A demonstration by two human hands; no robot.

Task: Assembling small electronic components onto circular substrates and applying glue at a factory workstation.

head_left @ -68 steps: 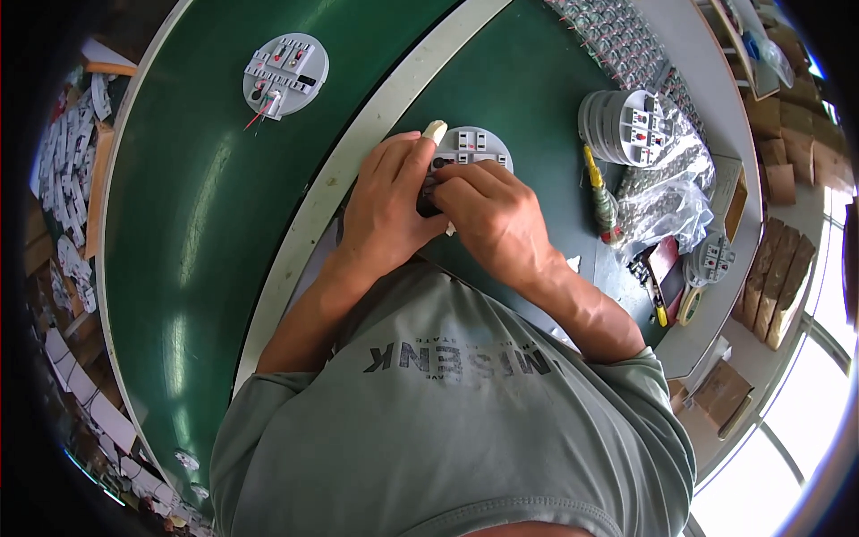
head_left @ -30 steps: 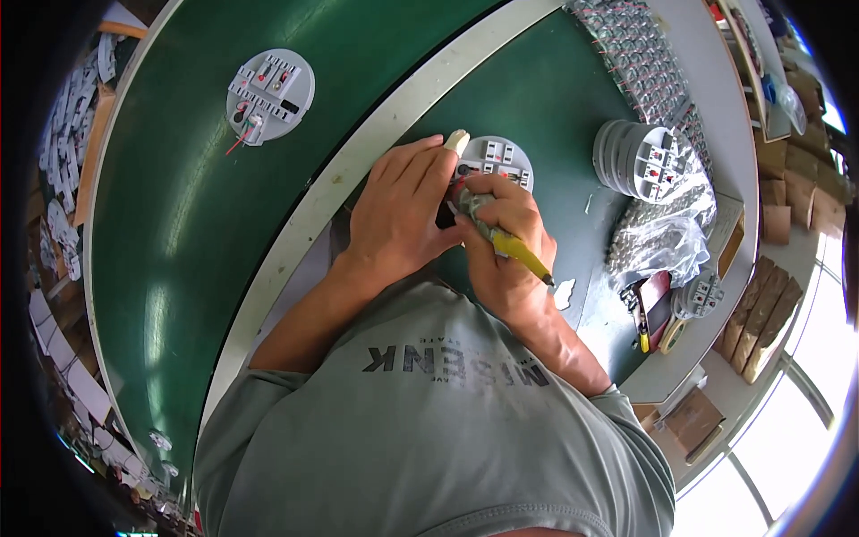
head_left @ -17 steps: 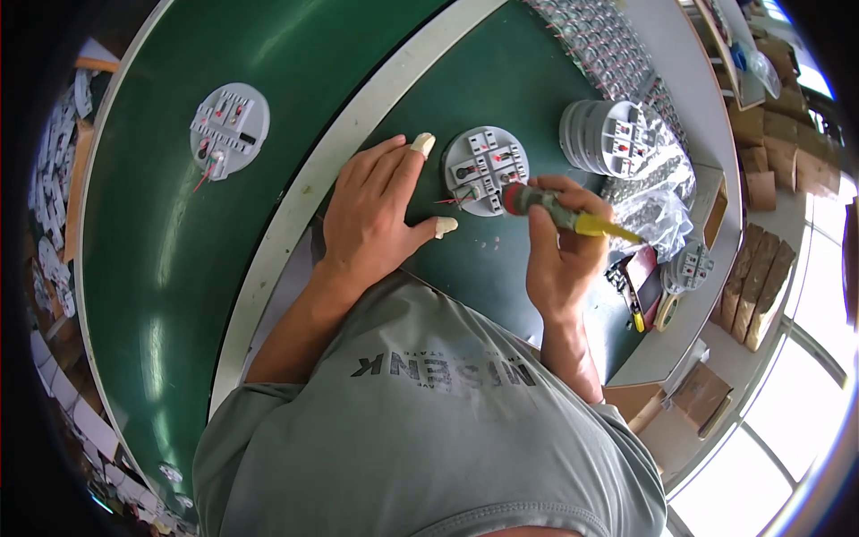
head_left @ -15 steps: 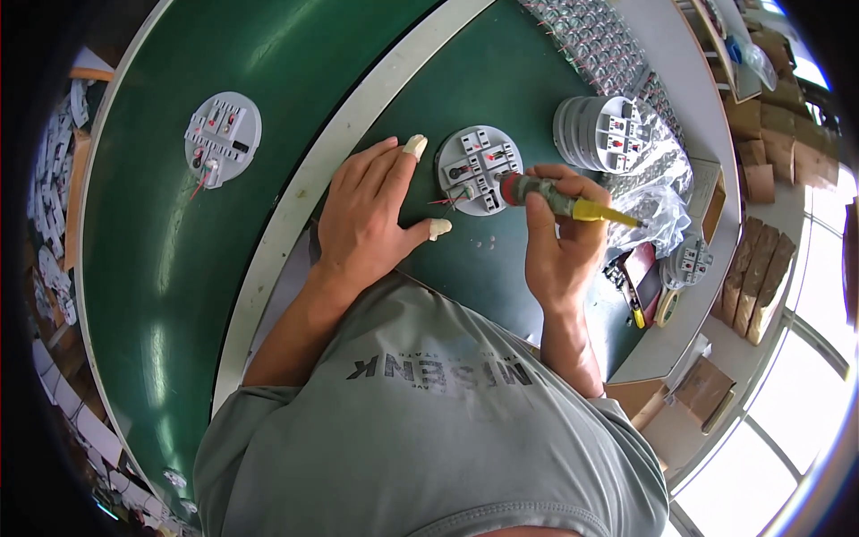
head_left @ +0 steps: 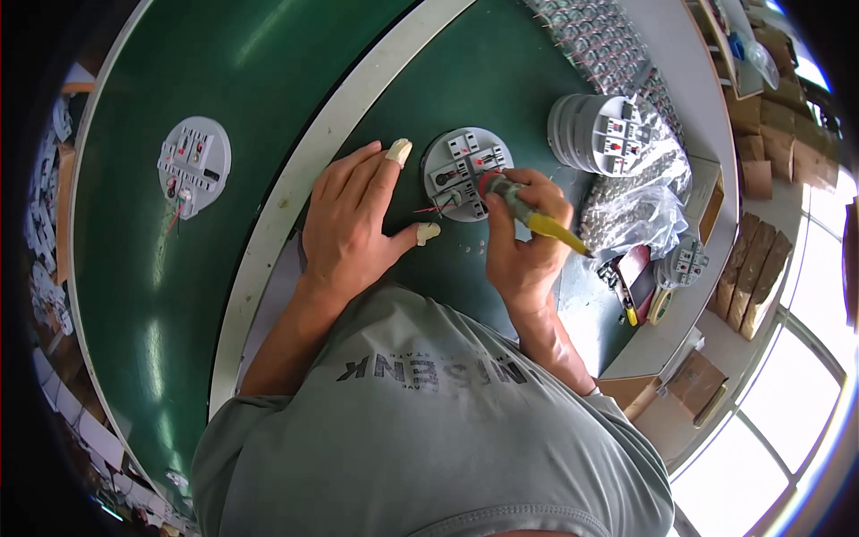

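A round grey plastic disc (head_left: 456, 195) with raised terminal blocks and red and dark wires sits on the green bench. My right hand (head_left: 528, 242) is closed around a screwdriver-like tool (head_left: 557, 231) with red, green and yellow parts. The tool's red end is over the disc's right side, and its yellow end tapers toward my wrist side. Whether the red end touches the disc is hidden from this angle. Left of the disc, my left hand (head_left: 353, 228) lies flat with fingers spread, holding nothing. Pale covers wrap its index fingertip and thumb tip.
Stacked grey discs (head_left: 595, 134) stand to the right, beside clear plastic wrap (head_left: 631, 210) and rows of small parts (head_left: 595, 45). Another disc (head_left: 194, 167) lies on the green belt (head_left: 134, 295), past the pale rail (head_left: 268, 219). Tools and tape (head_left: 660, 306) sit lower right.
My right hand and the tool have moved left and slightly down, closer over the disc. On the belt, the other disc has shifted left and nearer. My left hand stays spread.
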